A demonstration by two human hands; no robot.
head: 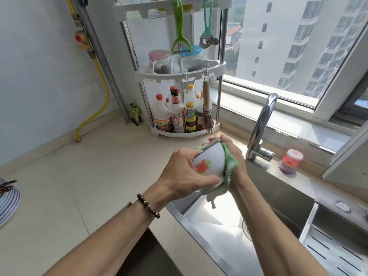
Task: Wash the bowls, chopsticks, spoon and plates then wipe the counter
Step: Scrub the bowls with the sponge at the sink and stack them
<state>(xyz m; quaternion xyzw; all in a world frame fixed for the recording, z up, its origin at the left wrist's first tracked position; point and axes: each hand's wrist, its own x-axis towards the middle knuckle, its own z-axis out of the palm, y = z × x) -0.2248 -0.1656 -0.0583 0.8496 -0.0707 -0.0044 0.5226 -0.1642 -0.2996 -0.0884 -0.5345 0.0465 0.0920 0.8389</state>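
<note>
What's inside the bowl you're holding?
The inside is hidden. The bowl is tipped away, with a green cloth pressed over its mouth by the right hand. The left hand grips its outside, which shows a red flower.

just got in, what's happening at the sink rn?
A person is scrubbing a white bowl with a red flower print over the sink. The left hand grips the bowl; the right hand holds a green cloth wrapped round its rim. No water shows at the faucet. A striped plate waits on the counter.
</note>
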